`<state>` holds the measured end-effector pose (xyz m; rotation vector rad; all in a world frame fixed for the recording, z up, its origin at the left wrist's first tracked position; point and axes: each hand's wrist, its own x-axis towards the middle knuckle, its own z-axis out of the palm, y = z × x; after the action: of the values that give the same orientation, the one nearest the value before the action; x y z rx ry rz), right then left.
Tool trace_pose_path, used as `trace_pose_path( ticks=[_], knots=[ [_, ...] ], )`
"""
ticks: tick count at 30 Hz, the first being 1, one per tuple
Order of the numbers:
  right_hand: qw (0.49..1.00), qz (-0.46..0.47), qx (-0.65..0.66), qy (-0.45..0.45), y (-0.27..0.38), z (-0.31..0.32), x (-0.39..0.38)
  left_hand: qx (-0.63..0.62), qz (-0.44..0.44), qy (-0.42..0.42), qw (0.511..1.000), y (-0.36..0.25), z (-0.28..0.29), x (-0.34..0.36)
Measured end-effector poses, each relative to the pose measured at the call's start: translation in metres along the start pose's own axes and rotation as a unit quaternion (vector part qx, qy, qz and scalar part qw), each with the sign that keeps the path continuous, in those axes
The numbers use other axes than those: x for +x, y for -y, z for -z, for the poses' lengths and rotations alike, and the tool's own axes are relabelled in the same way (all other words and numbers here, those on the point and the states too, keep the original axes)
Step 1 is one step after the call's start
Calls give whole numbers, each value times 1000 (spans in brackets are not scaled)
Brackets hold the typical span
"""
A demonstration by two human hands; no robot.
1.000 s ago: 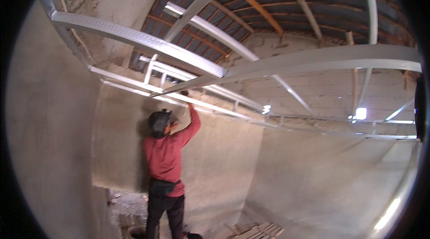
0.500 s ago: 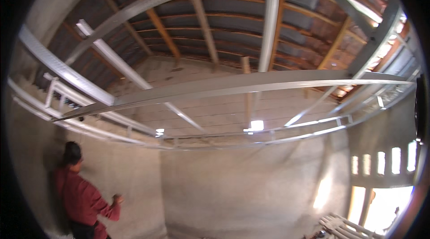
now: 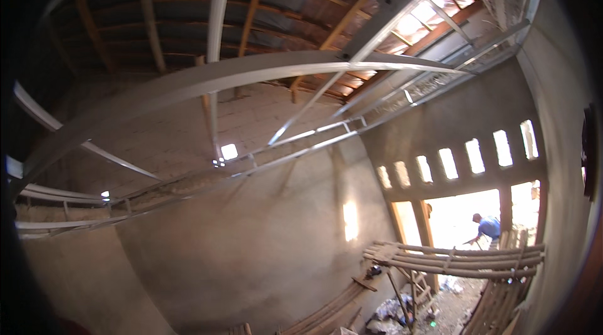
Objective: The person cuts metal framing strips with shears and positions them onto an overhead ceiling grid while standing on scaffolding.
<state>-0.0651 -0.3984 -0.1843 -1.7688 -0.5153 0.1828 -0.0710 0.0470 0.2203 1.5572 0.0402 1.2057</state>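
Observation:
Neither my left hand nor my right hand shows anywhere in the head view, so what they hold or touch stays hidden. Overhead, a light metal ceiling frame (image 3: 264, 72) crosses the room, with a long curved channel running from the lower left to the upper right. A thicker metal channel (image 3: 402, 11) meets it at the upper right. Thin metal rails (image 3: 308, 154) follow the top of the plastered wall (image 3: 251, 241).
A wooden pole scaffold (image 3: 452, 261) stands at the right before a bright doorway (image 3: 461, 215). Outside, a person in blue (image 3: 487, 227) bends forward. Slit windows (image 3: 475, 156) pierce the wall above. Rubble and bags (image 3: 392, 313) lie on the floor beneath.
My view has swung to the right and tilted. The person in the red shirt has left the picture; the doorway, scaffold and person outside have come into it.

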Motion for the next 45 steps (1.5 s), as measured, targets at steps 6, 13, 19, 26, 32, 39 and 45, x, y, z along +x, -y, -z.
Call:
trace_pose_path(
  ticks=[6,13,19,26,32,39,45],
  knots=[
    [998,-27,-16,-50,-11,6,-31,-4,74,140,987,48,-82,-64],
    [993,-60,-36,-96,-19,-2,-60,0,165,269,949,101,-118,-141],
    [984,-91,-67,-140,-30,-20,-83,3,229,358,905,139,-126,-197],
    [975,-73,-148,-145,-102,-69,-104,5,282,439,853,174,-118,-255],
    [985,-67,-138,-76,-214,-70,-100,0,297,494,817,172,-130,-297],
    [905,210,-336,-154,-199,-17,-57,15,299,519,801,163,-156,-323],
    [940,124,-293,-126,-166,30,-75,42,319,523,789,162,-165,-343]
  ],
)
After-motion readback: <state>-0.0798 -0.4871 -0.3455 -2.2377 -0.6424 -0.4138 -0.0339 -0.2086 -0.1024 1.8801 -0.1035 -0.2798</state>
